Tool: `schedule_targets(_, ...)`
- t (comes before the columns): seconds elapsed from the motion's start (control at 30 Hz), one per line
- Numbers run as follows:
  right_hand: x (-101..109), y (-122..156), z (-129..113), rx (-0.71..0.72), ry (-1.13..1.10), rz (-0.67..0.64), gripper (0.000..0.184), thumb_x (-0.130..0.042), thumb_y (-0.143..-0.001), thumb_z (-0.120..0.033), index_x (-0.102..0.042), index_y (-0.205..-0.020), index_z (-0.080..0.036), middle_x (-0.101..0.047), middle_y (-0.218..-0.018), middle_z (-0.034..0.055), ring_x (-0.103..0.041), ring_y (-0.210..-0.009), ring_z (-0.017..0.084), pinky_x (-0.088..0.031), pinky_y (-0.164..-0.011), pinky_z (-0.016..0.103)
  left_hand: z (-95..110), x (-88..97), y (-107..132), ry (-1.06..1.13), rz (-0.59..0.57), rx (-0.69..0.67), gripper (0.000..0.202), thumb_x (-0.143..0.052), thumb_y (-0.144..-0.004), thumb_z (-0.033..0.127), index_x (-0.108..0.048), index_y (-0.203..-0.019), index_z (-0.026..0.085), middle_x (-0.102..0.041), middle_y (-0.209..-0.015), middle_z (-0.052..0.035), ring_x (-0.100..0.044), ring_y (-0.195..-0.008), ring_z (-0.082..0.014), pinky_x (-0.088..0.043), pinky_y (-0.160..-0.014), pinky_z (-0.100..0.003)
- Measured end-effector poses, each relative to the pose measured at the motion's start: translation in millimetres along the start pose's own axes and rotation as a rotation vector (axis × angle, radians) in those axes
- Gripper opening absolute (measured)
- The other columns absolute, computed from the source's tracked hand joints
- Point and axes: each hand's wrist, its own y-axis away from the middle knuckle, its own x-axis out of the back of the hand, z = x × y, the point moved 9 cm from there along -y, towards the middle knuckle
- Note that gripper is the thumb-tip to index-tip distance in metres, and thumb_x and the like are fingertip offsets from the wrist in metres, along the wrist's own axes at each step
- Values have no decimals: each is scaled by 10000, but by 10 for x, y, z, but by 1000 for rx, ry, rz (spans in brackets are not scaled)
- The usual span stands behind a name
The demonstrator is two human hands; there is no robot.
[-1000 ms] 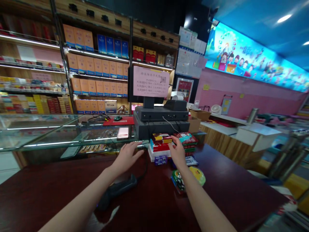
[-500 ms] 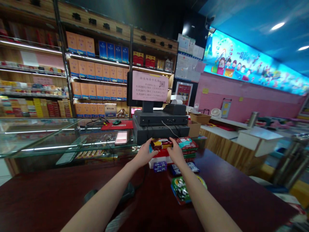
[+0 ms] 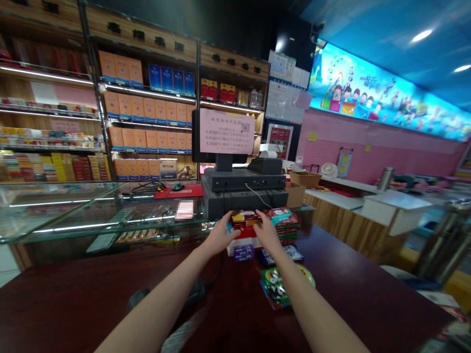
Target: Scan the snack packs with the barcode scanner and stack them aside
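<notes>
My left hand [image 3: 221, 236]: half curled, pinching the left end of the red-yellow packets [image 3: 244, 216]
My right hand [image 3: 266, 232]: same grip, opposite end
Red-yellow packets: between my hands, just above the red-and-white stack [image 3: 247, 234]
Trick: gentle, even pressure keeps them squared imo

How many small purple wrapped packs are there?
2 visible: one upper purple pack, one lower purple pack, both in front of the white box; more may be hidden.
</notes>
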Motion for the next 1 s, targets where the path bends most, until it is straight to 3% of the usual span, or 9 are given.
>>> schedule_targets(0.3,54,175,-91,1,-38,38,540,-507,-763,-182,-628,-1288,-156,-675,-1268,123,-617,-1195,265,-451,-1083,468,90,138,140,-57,16,-2,611,-677,-798,263,-541,-1385,165,-632,-1356,-125,-599,-1243,-260,-420,-1117,-407)
schedule_targets(0.53,133,423,-442,39,42,115,500,-503,-811,-221,-632,-1292,-177,-638,-1306,137,-528,-1292,320,-391,-1117,535,135,293,362,-24,-1,-12,640,-665,-809,266,-504,-1420,162,-605,-1398,-118,-576,-1279,-256,-408,-1131,-407)
schedule_targets(0.73,40,612,-803,99,17,130,484,-504,-836,-227,-622,-1306,-213,-621,-1335,119,-478,-1333,329,-355,-1128,573,93,604,605,-14,34,-1,618,-658,-823,289,-503,-1416,207,-612,-1400,-86,-574,-1292,-242,-411,-1132,-393)
schedule_targets(1.0,-404,883,-1212,162,-144,9,484,-494,-856,-203,-609,-1325,-229,-616,-1360,95,-456,-1373,303,-356,-1156,561,-180,1181,998,-108,124,48,544,-594,-835,311,-531,-1370,238,-668,-1320,-45,-656,-1154,-231,-479,-1056,-396)
